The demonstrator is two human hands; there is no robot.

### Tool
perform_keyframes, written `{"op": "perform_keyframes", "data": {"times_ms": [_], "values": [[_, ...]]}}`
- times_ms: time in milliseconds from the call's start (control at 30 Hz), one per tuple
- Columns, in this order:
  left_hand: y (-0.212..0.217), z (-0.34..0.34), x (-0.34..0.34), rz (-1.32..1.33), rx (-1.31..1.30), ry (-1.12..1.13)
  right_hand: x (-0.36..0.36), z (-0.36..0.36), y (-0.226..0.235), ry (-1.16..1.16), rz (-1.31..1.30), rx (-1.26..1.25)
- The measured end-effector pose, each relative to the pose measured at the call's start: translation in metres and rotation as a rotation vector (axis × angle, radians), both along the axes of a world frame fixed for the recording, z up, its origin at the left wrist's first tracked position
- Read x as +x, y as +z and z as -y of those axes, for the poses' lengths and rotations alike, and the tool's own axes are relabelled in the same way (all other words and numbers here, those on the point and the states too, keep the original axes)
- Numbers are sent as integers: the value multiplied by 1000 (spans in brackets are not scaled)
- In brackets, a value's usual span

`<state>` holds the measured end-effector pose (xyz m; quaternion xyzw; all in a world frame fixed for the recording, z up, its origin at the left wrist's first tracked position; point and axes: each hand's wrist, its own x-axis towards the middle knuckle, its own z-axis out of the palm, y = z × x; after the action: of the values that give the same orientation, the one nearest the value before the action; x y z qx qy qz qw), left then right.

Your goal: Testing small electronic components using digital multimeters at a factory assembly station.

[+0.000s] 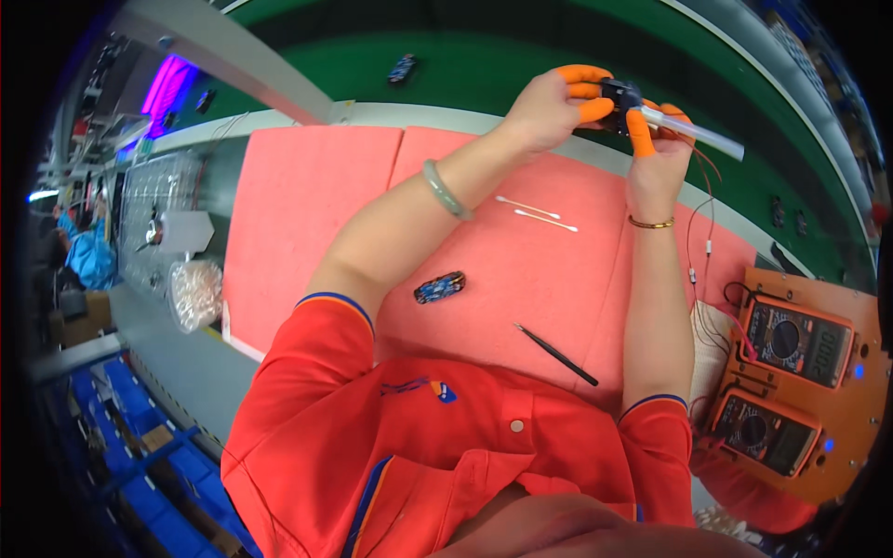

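From afar I see, upper right of the frame, left fingers [595, 111] clamped on a black part [620, 97], right fingers [640, 135] on a pale tube [704, 136] — swabs [547, 220] near centre.

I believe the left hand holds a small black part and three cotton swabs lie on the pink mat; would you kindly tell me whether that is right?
Not quite: the head view shows two cotton swabs on the pink mat, not three. The rest stands: the left hand holds a small black part.
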<state>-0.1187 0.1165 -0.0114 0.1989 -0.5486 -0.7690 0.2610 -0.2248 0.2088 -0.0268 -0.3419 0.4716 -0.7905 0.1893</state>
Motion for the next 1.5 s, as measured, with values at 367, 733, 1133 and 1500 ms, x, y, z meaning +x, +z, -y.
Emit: {"op": "perform_keyframes", "data": {"times_ms": [367,733,1133,1500], "values": [[18,55,86,570,-1484,497,-9,6,-7,333,64,194],[3,91,138,1065,-1123,162,24,-21,29,568,-733,587],[27,64,46,143,-357,401,16,-6,18,482,-233,564],[-6,36,17,-180,312,-66,-27,-14,13,261,366,188]]}}
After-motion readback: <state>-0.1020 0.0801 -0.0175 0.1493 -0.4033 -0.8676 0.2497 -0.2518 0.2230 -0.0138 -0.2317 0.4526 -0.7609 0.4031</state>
